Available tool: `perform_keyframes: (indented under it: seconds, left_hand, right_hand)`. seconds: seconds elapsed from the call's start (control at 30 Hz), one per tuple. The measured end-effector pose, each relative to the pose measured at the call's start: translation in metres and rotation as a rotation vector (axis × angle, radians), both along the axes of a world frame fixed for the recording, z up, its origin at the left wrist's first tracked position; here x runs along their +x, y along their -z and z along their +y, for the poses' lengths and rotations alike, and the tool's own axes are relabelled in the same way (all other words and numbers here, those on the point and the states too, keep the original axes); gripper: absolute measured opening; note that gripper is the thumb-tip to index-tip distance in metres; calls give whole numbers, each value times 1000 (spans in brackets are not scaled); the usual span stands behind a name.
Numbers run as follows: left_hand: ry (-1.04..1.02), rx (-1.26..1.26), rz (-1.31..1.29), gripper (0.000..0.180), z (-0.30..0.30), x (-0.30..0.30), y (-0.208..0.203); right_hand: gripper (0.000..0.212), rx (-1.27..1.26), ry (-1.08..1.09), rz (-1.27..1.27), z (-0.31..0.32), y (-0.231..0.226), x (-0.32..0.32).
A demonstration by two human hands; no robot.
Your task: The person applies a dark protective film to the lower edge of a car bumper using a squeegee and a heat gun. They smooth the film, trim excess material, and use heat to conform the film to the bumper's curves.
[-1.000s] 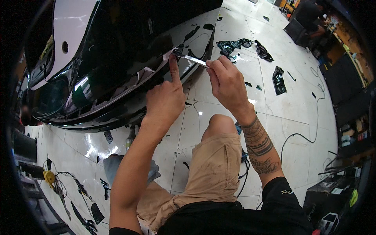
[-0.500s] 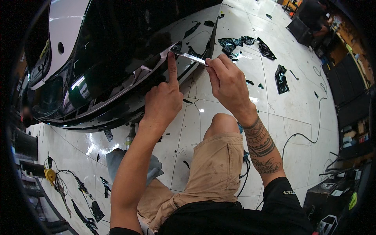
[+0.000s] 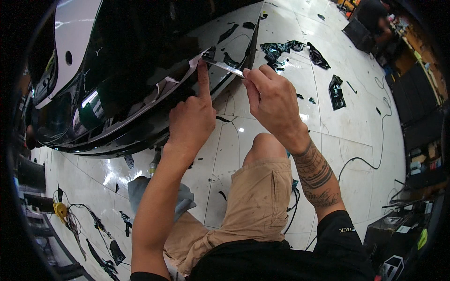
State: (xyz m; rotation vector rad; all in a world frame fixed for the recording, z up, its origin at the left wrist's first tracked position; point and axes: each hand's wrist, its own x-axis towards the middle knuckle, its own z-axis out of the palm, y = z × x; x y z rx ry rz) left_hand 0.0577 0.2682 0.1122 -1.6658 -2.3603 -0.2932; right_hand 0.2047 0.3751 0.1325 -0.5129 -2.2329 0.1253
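Observation:
A glossy dark car bumper (image 3: 145, 51) fills the upper left, with a long slit-like opening edged by pale trim (image 3: 165, 86). My right hand (image 3: 275, 96) pinches a slim flat silver tool (image 3: 227, 68) with a dark tip. That tip meets the bumper at the right end of the opening. My left hand (image 3: 191, 121) has its index finger stretched out, the fingertip against the bumper edge beside the tool's tip. Its other fingers are curled, and I see nothing held in them. Dark film scraps (image 3: 228, 33) cling to the lower bumper panel.
Crumpled dark film pieces (image 3: 336, 92) lie on the pale tiled floor (image 3: 347, 126), where a black cable (image 3: 361, 159) curves at right. A bottle (image 3: 153, 166) stands beneath the bumper. A yellow tool (image 3: 60, 210) lies at left. Another person (image 3: 370, 21) is by the shelves, upper right.
Both hands and the tool sit slightly further left in the picture, and the car has shifted slightly left too. The tool slants a little more steeply, its tip still at the opening's end.

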Motion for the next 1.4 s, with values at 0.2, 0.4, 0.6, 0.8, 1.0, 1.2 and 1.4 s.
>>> perform_keyframes:
  seconds: [0.2, 0.4, 0.6, 0.8, 1.0, 1.2, 1.4]
  left_hand:
    - [1, -25, -23, 93, -2, -2, -1]
    - [19, -41, -87, 92, -1, -2, -3]
    - [34, -30, -93, 94, -1, -3, -2]
    - [41, -35, -117, 93, -2, -3, -5]
    - [47, 106, -185, 66, 2, -3, -8]
    - [91, 628, -487, 31, 29, 9, -12]
    - [-7, 928, -625, 27, 44, 22, -11]
  right_hand:
    - [10, 5, -12, 19, 0, 2, 0]
    - [10, -30, 13, -11, -2, 0, 5]
    - [10, -29, 20, -3, -2, -2, 7]
    - [11, -31, 43, -44, -5, -5, 8]
    - [12, -39, 40, -45, -5, -7, 10]
    - [7, -29, 54, -10, 2, -5, 12]
    - [9, -347, -22, 351, 3, 12, 46]
